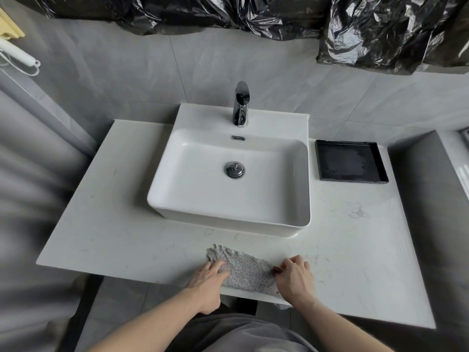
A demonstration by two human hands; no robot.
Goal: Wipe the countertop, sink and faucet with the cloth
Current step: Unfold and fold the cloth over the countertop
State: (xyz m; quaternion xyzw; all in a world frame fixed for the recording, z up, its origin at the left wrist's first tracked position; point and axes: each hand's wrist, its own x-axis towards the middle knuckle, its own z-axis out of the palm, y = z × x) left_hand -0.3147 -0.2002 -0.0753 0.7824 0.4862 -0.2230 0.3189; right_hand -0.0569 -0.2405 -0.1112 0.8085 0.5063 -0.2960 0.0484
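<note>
A crumpled grey speckled cloth lies on the white marble countertop near its front edge, in front of the white rectangular sink. My left hand rests on the cloth's left side with fingers straight. My right hand pinches the cloth's right edge with curled fingers. The chrome faucet stands upright on the back ledge of the sink. A chrome drain plug sits in the basin floor.
A black square tray lies on the counter to the right of the sink. Black plastic sheeting hangs on the grey tiled wall above. A white hose fitting shows at the far left.
</note>
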